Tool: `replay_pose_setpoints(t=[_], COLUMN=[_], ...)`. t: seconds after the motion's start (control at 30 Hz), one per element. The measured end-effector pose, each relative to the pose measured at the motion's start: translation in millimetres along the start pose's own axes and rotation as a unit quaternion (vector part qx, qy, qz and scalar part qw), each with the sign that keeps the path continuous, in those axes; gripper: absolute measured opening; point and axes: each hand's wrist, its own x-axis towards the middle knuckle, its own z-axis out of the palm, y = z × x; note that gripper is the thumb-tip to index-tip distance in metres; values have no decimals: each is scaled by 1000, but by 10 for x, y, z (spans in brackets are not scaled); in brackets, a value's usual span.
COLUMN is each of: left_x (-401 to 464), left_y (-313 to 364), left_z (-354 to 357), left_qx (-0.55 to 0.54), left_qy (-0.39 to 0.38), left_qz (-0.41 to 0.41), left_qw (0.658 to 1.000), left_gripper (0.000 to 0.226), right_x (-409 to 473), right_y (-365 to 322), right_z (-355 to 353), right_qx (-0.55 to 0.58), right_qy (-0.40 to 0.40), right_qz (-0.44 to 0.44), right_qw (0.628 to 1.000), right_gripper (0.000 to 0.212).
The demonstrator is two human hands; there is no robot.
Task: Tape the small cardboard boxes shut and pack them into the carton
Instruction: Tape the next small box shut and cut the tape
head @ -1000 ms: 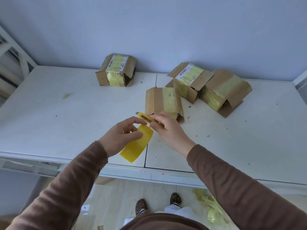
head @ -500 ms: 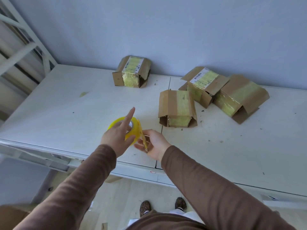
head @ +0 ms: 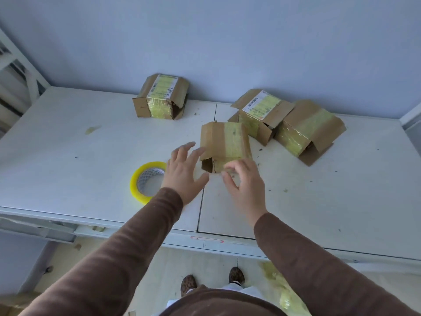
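Observation:
A small cardboard box (head: pixel 224 142) with a yellowish tape strip lies in the middle of the white table (head: pixel 68 144), its near end partly open. My left hand (head: pixel 184 173) hovers with spread fingers just left of it. My right hand (head: pixel 245 185) reaches toward its near end with loosely bent fingers and holds nothing. A yellow tape roll (head: pixel 147 181) lies flat on the table beside my left wrist. Three more taped boxes sit farther back: one at the back left (head: pixel 161 96), two at the right (head: pixel 259 112) (head: pixel 309 131). No carton is visible.
A white metal frame (head: pixel 20 71) stands at the far left. The wall runs right behind the boxes. Crumpled tape scraps (head: pixel 282 290) lie on the floor near my feet. Small debris dots the tabletop.
The tape roll left my hands and now lies on the table. Both hands moved forward to the middle box. The yellow cutter seen before is out of sight.

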Motion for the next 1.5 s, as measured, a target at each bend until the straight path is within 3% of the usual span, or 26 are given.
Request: replay_pose_setpoints(t=[0.1,0.3,0.43,0.67,0.9,1.07,1.2,1.27,1.33,1.37,1.43,1.5], left_x=[343,664,646,613,302,536,631,624,616,597,535,480], left_y=[198,258,223,168,723,571,413,398,373,346,303,266], left_z=[181,379,461,600,397,432,516,515,479,468,482,559], left_qx=[-7,28,23,51,154,44,50,-11,-139,-222,-386,-462], left_qy=[-3,-80,-70,-81,-106,-61,-133,-138,-126,-124,-131,-125], left_qz=[36,60,65,92,104,80,62,57,-18,-82,-186,-223], left_qw=[999,995,995,991,977,994,988,989,982,964,894,849], left_gripper=[64,57,66,76,69,55,65,61,61,64,71,69], right_x=[218,509,463,372,548,637,557,515,459,431,390,372], right_y=[269,523,570,638,1011,684,620,662,643,614,545,512], right_z=[-200,-149,-99,-22,-472,-351,-94,-59,-56,-60,-53,-29], right_qx=[-4,-74,-90,-108,-122,-101,-104,-76,17,94,264,359], right_qy=[27,-80,-55,-79,-50,-87,-181,-168,-117,-97,-81,-64], right_qz=[41,-22,-34,-41,-60,-8,28,37,94,150,269,334], right_qw=[999,994,994,990,989,991,977,982,989,979,923,869], right_gripper=[15,20,22,38,35,34,52,54,62,68,73,73])
